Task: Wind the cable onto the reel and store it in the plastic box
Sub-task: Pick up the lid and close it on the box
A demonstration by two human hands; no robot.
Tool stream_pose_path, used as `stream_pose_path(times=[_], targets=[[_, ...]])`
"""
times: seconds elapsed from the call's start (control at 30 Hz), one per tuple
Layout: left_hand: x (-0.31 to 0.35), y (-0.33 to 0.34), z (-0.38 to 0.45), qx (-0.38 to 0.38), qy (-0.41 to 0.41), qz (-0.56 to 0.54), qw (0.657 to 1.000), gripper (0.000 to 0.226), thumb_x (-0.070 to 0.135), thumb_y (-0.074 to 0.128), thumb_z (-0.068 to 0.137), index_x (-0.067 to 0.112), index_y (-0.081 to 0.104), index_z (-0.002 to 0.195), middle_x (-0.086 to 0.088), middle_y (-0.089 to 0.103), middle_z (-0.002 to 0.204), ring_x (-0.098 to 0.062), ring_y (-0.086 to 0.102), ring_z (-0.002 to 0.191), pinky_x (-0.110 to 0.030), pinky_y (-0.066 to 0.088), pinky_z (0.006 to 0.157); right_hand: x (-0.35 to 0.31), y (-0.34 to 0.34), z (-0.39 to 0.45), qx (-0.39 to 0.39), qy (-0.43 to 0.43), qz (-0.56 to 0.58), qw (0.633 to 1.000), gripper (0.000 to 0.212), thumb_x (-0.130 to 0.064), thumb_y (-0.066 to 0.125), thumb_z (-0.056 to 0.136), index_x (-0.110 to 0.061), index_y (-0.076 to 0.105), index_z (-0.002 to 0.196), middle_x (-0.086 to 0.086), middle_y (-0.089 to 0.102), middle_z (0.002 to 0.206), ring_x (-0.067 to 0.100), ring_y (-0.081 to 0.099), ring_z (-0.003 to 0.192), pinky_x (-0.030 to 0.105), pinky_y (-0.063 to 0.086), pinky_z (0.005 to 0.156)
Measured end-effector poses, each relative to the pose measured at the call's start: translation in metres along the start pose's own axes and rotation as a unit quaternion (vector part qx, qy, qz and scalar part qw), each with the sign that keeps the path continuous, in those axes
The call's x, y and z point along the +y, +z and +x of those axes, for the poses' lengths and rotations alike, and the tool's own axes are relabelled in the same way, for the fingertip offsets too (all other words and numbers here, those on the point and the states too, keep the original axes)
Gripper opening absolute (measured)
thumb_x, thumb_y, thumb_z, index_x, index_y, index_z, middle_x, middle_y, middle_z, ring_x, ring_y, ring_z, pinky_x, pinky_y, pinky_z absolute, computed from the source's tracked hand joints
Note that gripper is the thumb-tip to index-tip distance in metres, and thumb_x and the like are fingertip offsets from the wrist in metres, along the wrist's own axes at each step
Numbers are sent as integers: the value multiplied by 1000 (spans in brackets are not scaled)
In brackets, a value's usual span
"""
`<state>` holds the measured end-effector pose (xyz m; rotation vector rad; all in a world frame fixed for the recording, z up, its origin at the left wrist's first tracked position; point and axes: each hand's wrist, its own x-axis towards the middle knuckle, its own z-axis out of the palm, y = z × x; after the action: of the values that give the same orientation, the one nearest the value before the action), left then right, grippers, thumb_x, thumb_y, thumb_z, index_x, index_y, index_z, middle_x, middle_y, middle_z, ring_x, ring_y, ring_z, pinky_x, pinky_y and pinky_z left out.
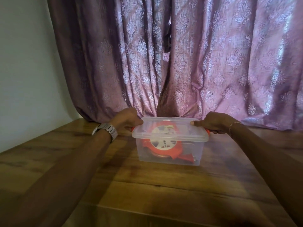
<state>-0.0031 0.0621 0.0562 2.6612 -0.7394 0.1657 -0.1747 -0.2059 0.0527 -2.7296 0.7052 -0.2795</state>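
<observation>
Both ends of the lidded plastic box are gripped, left hand and right hand closed over its orange latches; judged light, rigid, slippery, reel inside.

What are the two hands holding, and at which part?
Both hold the box by its ends: the left hand at the left orange clip, the right hand at the right one, thumbs on the lid.

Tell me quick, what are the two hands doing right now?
Left hand: closed around the orange clip at the left end of the plastic box.
Right hand: closed around the right orange clip, thumb on the lid.
</observation>
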Motion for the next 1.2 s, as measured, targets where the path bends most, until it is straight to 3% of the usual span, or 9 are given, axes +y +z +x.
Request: stream_pose_path(times=[0.13, 0.2, 0.27, 0.5, 0.77, 0.9, 1.03, 1.13, 1.2], targets=[[-5, 13, -5, 15, 7, -5, 1000, 41, 43, 60, 93, 10, 61, 68, -4, 58, 64, -14, 53, 56, -26, 36, 48, -2, 4, -6, 70, -18, -6, 997, 60, -57, 62, 85, -12, 48, 47, 0, 55, 37, 14, 53, 41, 27, 35, 51], [-11, 21, -7, 48, 3, -56, 997, 44, 43, 61, 92, 13, 56, 61, -1, 53, 54, -13, 50, 50, -26, 32, 46, -4, 11, -11, 122, -24, -13, 992, 48, -45, 66, 85, -12, 47, 57, 10, 62, 64, 24, 56, 63, 29, 37, 59], [-18, 26, -9, 55, -32, -149, 987, 43, 42, 64, 90, 14, 54, 58, 1, 50, 43, -14, 47, 41, -23, 31, 44, -7, 15, -16, 132, -27, 1, 991, 37, -34, 66, 85, -12, 45, 64, 9, 57, 72, 29, 57, 74, 30, 40, 63], [-71, 9, -33, 31, -157, -300, 940, 36, 46, 69, 86, 11, 69, 76, 1, 55, 46, -9, 41, 36, -18, 30, 38, -46, 27, -7, 66, -77, 111, 989, 27, -22, 64, 82, 3, 66, 71, 17, 66, 73, 28, 61, 72, 31, 45, 61], [-165, -35, -82, 29, -217, -343, 913, 43, 53, 63, 84, 22, 61, 54, 3, 51, 47, -5, 30, 34, -16, 20, 36, -151, 76, 43, 47, -217, 132, 966, 22, -18, 63, 89, -5, 76, 101, 18, 73, 104, 24, 64, 98, 28, 45, 81], [-209, -55, -111, 74, -255, -348, 899, 39, 48, 65, 78, 18, 64, 52, 0, 52, 47, -8, 29, 33, -15, 20, 35, -218, 106, 61, 30, -221, 211, 952, 23, -21, 71, 86, -5, 76, 102, 17, 73, 105, 23, 65, 93, 35, 50, 86], [-247, -75, -136, 117, -293, -338, 887, 34, 51, 68, 58, 17, 64, 53, 0, 51, 47, -10, 30, 32, -15, 22, 35, -276, 136, 71, 7, -246, 294, 924, 22, -21, 75, 81, -9, 78, 100, 8, 73, 92, 15, 65, 82, 29, 54, 75], [-274, -90, -156, 152, -316, -330, 876, 36, 53, 67, 50, 16, 67, 54, 0, 51, 49, -10, 31, 33, -15, 23, 37, -325, 157, 76, -19, -264, 325, 908, 25, -22, 76, 80, -9, 77, 101, 12, 75, 100, 23, 67, 94, 37, 52, 93], [-288, -99, -166, 171, -337, -323, 868, 34, 49, 68, 57, 15, 69, 59, -1, 53, 51, -11, 32, 34, -15, 24, 37, -353, 167, 77, -26, -289, 336, 896, 25, -23, 77, 80, -8, 77, 100, 12, 75, 100, 20, 67, 92, 33, 52, 92]])
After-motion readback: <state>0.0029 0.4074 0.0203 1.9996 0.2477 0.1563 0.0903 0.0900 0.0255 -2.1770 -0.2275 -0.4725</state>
